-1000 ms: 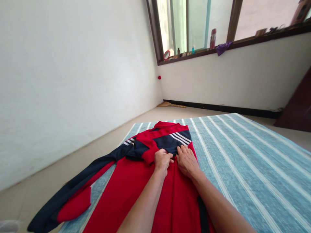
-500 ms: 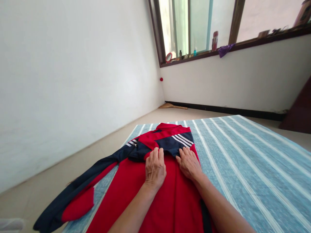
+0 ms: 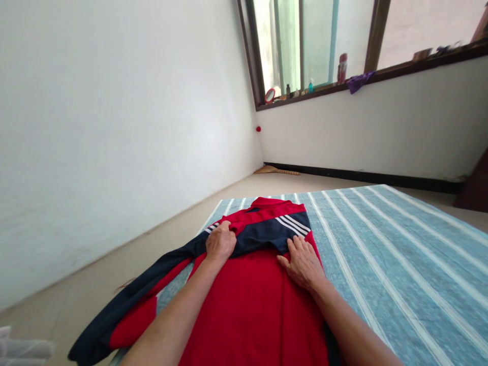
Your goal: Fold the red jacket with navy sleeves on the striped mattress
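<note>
A red and navy jacket [image 3: 244,300] with white stripes at the shoulders lies spread on a blue striped cloth [image 3: 366,244], its collar at the far end. My left hand [image 3: 221,241] is closed on the fabric near the left shoulder; the fingertips are partly hidden. Across the right part of the chest, my right hand [image 3: 303,262] rests with its fingers extended on the cloth of the jacket. The left sleeve [image 3: 133,305] stretches out toward the lower left, past the edge of the striped cloth. My left forearm covers part of the jacket's left side.
A white wall [image 3: 125,112] rises on the left, with tiled floor [image 3: 76,284] below. A broom [image 3: 276,170] lies in the far corner. Bottles, a round mirror [image 3: 270,95] and a purple cloth [image 3: 358,82] are on the window sill.
My left hand has moved left and away from me, from the middle of the chest to the left shoulder, and gripped fabric there. The bunched navy part is flatter. My right hand stays nearly in place.
</note>
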Action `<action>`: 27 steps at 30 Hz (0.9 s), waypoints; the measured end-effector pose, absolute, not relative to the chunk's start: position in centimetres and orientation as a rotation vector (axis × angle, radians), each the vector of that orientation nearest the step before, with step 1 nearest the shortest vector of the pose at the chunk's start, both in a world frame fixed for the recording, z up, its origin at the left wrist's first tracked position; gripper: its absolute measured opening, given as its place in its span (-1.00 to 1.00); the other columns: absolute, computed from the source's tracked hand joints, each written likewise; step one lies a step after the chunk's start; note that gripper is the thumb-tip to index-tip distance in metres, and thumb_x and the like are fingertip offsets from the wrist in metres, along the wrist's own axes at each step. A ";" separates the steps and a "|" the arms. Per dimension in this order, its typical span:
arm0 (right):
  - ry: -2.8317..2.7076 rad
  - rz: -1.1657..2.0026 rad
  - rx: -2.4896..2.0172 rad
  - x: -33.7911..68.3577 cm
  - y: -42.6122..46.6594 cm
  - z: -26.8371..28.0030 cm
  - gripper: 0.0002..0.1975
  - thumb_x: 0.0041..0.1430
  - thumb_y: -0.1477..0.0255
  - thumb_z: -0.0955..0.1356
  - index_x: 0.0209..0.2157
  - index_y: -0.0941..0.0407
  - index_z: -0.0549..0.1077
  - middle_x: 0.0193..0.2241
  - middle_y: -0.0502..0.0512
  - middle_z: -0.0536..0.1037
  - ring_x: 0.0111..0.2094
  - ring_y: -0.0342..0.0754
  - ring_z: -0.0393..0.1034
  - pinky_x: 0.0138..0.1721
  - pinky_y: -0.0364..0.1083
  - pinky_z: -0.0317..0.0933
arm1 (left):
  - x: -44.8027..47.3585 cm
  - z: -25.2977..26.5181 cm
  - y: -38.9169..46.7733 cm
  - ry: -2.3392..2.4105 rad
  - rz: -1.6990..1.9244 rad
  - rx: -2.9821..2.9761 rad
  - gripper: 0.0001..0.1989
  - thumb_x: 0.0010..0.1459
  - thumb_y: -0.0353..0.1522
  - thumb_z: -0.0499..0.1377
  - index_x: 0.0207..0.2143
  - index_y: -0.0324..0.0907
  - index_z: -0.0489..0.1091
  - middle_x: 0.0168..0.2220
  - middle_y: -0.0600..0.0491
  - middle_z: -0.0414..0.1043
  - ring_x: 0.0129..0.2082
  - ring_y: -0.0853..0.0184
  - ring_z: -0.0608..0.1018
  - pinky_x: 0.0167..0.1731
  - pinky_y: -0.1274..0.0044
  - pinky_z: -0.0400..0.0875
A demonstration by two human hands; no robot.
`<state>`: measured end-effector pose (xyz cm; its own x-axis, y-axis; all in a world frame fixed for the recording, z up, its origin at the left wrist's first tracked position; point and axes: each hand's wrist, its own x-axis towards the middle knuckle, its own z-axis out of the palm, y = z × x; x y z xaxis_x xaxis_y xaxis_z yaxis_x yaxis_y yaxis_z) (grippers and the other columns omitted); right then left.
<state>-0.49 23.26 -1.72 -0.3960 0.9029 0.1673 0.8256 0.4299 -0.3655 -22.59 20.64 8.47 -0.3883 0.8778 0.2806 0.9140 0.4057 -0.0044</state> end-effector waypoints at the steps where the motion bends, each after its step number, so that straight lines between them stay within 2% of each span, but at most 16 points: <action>1: -2.348 0.315 -1.481 -0.5 23.2 -1.7 -0.34 0.28 0.12 0.19 0.24 0.30 0.22 0.27 0.41 0.15 0.31 0.25 -0.07 0.25 0.14 -0.14 | -23.0 9.0 20.8 -2.435 -0.249 -1.524 -0.61 0.19 -0.47 -0.10 0.02 -0.26 0.33 -0.21 -0.19 0.52 -0.21 0.05 0.56 -0.26 0.38 0.35; 3: -2.347 0.308 -1.477 -0.5 23.2 -1.6 -0.36 0.28 0.16 0.20 0.23 0.30 0.22 0.26 0.41 0.16 0.31 0.25 -0.06 0.25 0.14 -0.14 | -23.0 9.4 20.7 -2.365 -0.284 -1.513 -0.53 0.17 -0.49 -0.11 0.13 -0.34 0.23 -0.08 -0.28 0.47 -0.11 0.01 0.53 -0.18 0.35 0.35; 5: -2.351 0.303 -1.472 -0.5 23.2 -1.5 -0.38 0.28 0.18 0.19 0.23 0.30 0.23 0.26 0.41 0.17 0.30 0.26 -0.05 0.25 0.15 -0.15 | -22.2 8.8 20.2 -2.204 -0.276 -1.642 -0.44 0.10 -0.51 -0.04 0.19 -0.35 0.17 0.12 -0.31 0.31 0.09 0.01 0.40 0.01 0.34 0.28; 7: -2.358 0.301 -1.476 -0.5 23.2 -1.4 -0.38 0.28 0.19 0.19 0.23 0.30 0.22 0.26 0.41 0.17 0.30 0.25 -0.05 0.25 0.15 -0.15 | -20.7 7.4 19.6 -2.001 -0.226 -1.868 -0.40 0.03 -0.52 0.04 0.19 -0.28 0.20 0.27 -0.21 0.14 0.26 0.06 0.19 0.20 0.34 0.10; 9: -2.367 0.301 -1.483 -0.5 23.2 -1.3 -0.37 0.28 0.19 0.18 0.24 0.31 0.21 0.26 0.41 0.17 0.30 0.25 -0.06 0.25 0.14 -0.16 | -19.0 5.6 19.3 -1.823 -0.160 -2.105 -0.43 0.03 -0.53 0.05 0.15 -0.19 0.26 0.30 -0.12 0.09 0.31 0.12 0.11 0.26 0.28 -0.02; 12: -2.376 0.303 -1.485 -0.5 23.3 -1.3 -0.37 0.28 0.19 0.18 0.24 0.31 0.21 0.26 0.40 0.17 0.30 0.25 -0.06 0.25 0.14 -0.15 | -17.0 3.5 19.8 -1.686 -0.111 -2.314 -0.43 0.06 -0.56 0.01 0.16 -0.19 0.24 0.27 -0.11 0.15 0.29 0.14 0.15 0.24 0.21 0.03; 15: -2.371 0.293 -1.486 -0.5 23.3 -1.2 -0.38 0.28 0.18 0.18 0.23 0.30 0.22 0.25 0.39 0.18 0.30 0.25 -0.05 0.25 0.14 -0.15 | -15.9 3.0 21.1 -1.727 -0.159 -2.336 -0.43 0.10 -0.56 0.00 0.20 -0.23 0.18 0.22 -0.14 0.22 0.23 0.14 0.22 0.17 0.25 0.15; 17: -2.361 0.285 -1.481 -0.5 23.3 -1.3 -0.37 0.28 0.17 0.18 0.22 0.31 0.23 0.25 0.40 0.18 0.30 0.26 -0.04 0.25 0.14 -0.15 | -15.5 3.1 22.0 -1.758 -0.172 -2.371 -0.49 0.14 -0.54 -0.02 0.17 -0.22 0.21 0.14 -0.14 0.31 0.16 0.15 0.29 0.10 0.29 0.24; 20: -2.329 0.279 -1.459 -0.5 23.3 -1.8 -0.38 0.27 0.17 0.19 0.21 0.31 0.23 0.24 0.41 0.20 0.29 0.26 -0.02 0.24 0.15 -0.13 | -14.9 3.1 22.8 -1.825 -0.137 -2.417 -0.65 0.18 -0.51 -0.03 -0.02 -0.20 0.36 -0.08 -0.08 0.45 -0.02 0.18 0.43 -0.05 0.35 0.36; 22: -2.278 0.250 -1.441 -0.5 23.3 -2.2 -0.39 0.25 0.18 0.22 0.20 0.29 0.23 0.22 0.40 0.22 0.27 0.23 0.01 0.23 0.14 -0.09 | -14.8 2.8 22.9 -1.869 -0.132 -2.405 -0.75 0.16 -0.50 0.00 -0.18 -0.19 0.40 -0.18 -0.05 0.46 -0.11 0.19 0.46 -0.11 0.36 0.40; 25: -2.178 0.184 -1.385 -0.5 23.5 -2.8 -0.48 0.20 0.23 0.27 0.10 0.25 0.28 0.15 0.40 0.30 0.20 0.19 0.13 0.17 0.11 0.02 | -14.8 2.3 22.8 -1.912 -0.149 -2.399 -0.80 0.16 -0.50 0.00 -0.26 -0.18 0.39 -0.20 -0.05 0.45 -0.12 0.18 0.47 -0.12 0.33 0.40; 27: -2.129 0.177 -1.335 -0.4 23.7 -3.0 -0.60 0.16 0.27 0.29 -0.03 0.21 0.33 0.02 0.34 0.39 0.08 0.15 0.25 0.08 0.07 0.11 | -14.9 2.1 22.6 -1.925 -0.160 -2.418 -0.79 0.17 -0.50 -0.03 -0.27 -0.18 0.39 -0.19 -0.05 0.45 -0.12 0.17 0.46 -0.12 0.33 0.40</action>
